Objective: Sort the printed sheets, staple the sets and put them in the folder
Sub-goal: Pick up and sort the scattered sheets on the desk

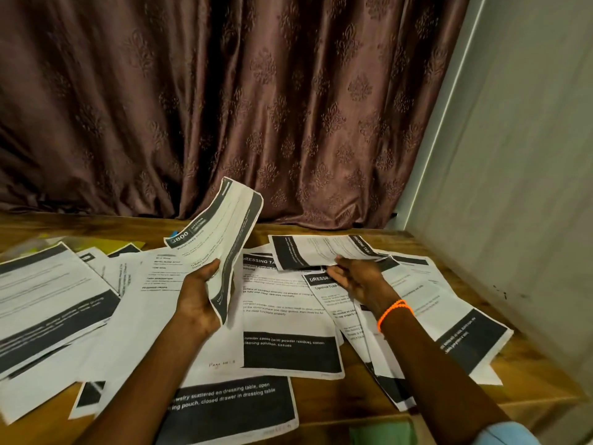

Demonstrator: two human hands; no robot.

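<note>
Two hands are seen: the left hand (195,297) and the right hand (356,281). One printed sheet (221,239) is held raised in the left hand, and one further sheet (321,252) is pinched by the right hand. Roughly ten more loose sheets (288,316) are spread overlapping on one wooden table (529,374); an exact count is prevented by the overlap. One orange bracelet (394,311) is worn on the right wrist. One curtain (256,91) is hung behind the table.

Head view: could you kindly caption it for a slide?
Left hand lifts one printed sheet; right hand pinches another sheet.
</note>
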